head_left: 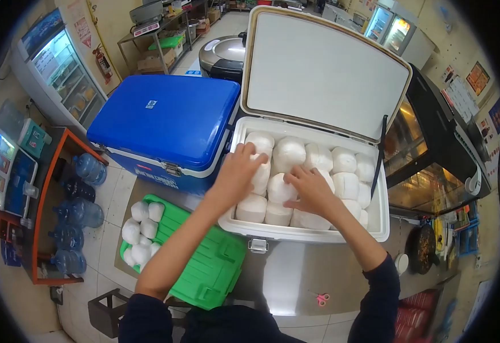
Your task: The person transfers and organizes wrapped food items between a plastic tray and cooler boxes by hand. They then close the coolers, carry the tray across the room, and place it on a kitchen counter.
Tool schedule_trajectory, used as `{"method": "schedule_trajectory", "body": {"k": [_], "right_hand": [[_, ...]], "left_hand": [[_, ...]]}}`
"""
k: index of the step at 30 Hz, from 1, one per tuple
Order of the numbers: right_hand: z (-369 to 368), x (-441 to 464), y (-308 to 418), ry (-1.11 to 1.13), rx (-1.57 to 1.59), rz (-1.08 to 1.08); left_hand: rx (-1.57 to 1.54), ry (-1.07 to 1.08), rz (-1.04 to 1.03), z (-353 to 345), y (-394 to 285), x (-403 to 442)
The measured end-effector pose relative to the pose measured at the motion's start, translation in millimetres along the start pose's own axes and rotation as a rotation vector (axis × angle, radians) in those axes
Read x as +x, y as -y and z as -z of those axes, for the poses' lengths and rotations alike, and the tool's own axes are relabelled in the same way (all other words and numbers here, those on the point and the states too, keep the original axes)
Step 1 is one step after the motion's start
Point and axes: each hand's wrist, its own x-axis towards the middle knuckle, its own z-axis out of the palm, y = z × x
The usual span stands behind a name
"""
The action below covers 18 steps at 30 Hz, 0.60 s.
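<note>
A white cooler box point(382, 223) stands with its lid up, packed with rows of white trimmed coconuts point(289, 153) that look wrapped in clear film. My left hand point(237, 174) curls its fingers over a coconut point(259, 176) in the left column. Thumb and fingers of my right hand point(312, 190) grip the side of another coconut point(277, 187) near the middle front. Both coconuts sit among the others inside the box. To the lower left, several smaller white wrapped balls point(131, 231) lie in a green crate point(167, 220) partly covered by its green lid point(204, 268).
A closed blue cooler point(164, 123) stands left of the white one. Behind the boxes is a large steel pot point(224, 51). Pink scissors point(322, 299) lie on the steel table point(287, 268). A dark-framed display cabinet point(416, 154) is at the right, and water bottles point(83, 214) fill a rack at left.
</note>
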Motion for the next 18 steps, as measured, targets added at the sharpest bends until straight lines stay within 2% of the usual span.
{"method": "schedule_trajectory", "body": {"k": [2, 3, 5, 8, 9, 10, 12, 14, 16, 18], "right_hand": [[-15, 12, 1, 0.001, 0.016, -0.037], [-17, 17, 2, 0.005, 0.020, -0.024], [-19, 21, 1, -0.027, 0.167, -0.130], [-27, 15, 10, -0.012, 0.094, -0.164], [-23, 12, 25, -0.073, 0.109, -0.181], [-12, 6, 49, -0.129, 0.137, -0.187], [12, -2, 106, -0.232, 0.204, -0.127], [4, -23, 154, -0.224, 0.442, -0.078], [-12, -31, 190, -0.167, 0.658, -0.018], [-32, -32, 219, -0.122, 0.773, -0.004]], "left_hand": [[-0.202, 0.258, 0.097, -1, 25, 2], [-0.237, 0.232, 0.066, -4, 31, 2], [-0.214, 0.226, 0.079, -4, 31, 3], [-0.228, 0.155, 0.068, -15, 31, -9], [-0.320, 0.163, 0.062, -4, 29, -19], [-0.386, -0.003, 0.000, 8, 28, -35], [-0.535, -0.121, 0.180, 42, 26, -76], [-0.725, -0.185, 0.545, 61, 47, -151], [-0.276, -0.346, 0.697, 42, 103, -249], [0.223, -0.312, 0.859, 12, 181, -363]]}}
